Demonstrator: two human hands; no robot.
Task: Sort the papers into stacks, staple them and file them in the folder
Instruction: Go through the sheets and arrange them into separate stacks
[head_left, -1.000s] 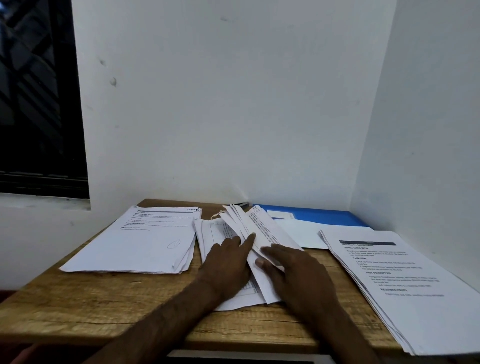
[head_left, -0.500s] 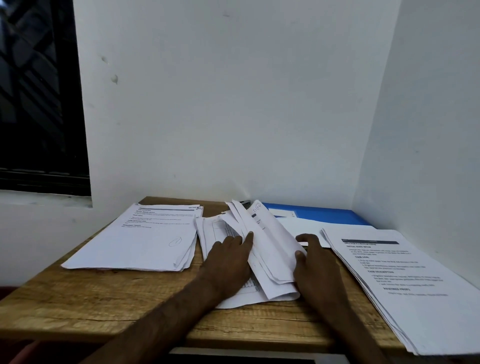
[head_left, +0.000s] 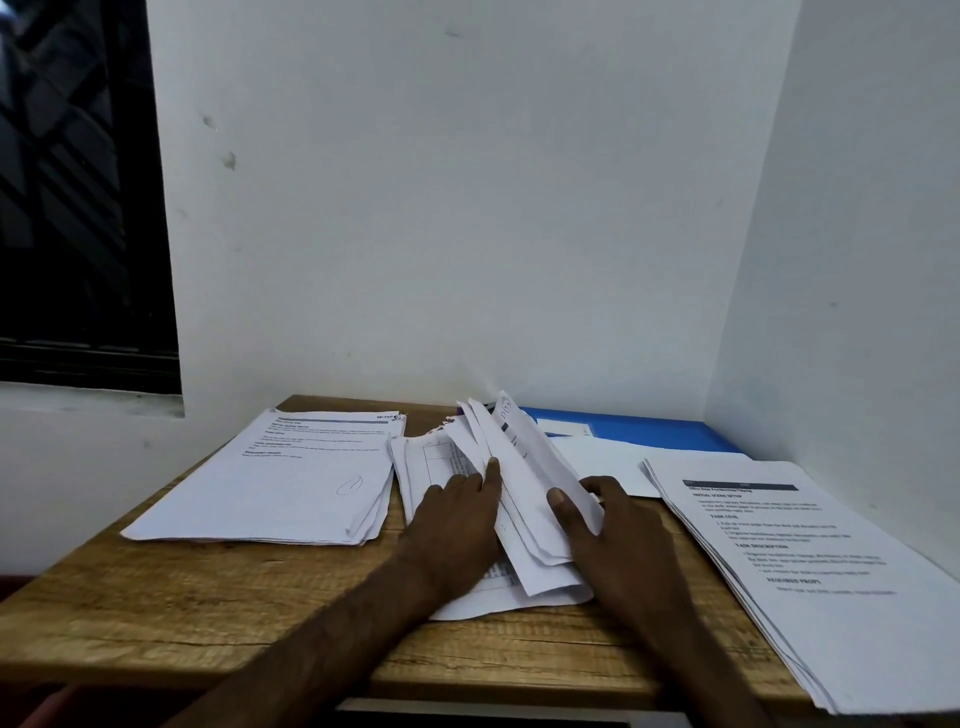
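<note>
A loose middle pile of white papers (head_left: 519, 493) lies on the wooden table (head_left: 208, 613). My left hand (head_left: 457, 514) rests flat on the pile's left side, fingers straight. My right hand (head_left: 613, 525) grips the right edge of several lifted sheets, thumb on top and fingers underneath. A neat stack of printed sheets (head_left: 275, 478) sits to the left. Another printed stack (head_left: 810, 561) lies at the right, overhanging the front edge. A blue folder (head_left: 654, 434) lies at the back, with white sheets (head_left: 608, 457) on it. No stapler shows.
White walls close the table in at the back and right. A dark window (head_left: 78, 197) is at the far left. A strip of bare wood runs along the table's front edge.
My right hand slid from the top of the middle pile to its right edge and raised several sheets. My left hand stayed put.
</note>
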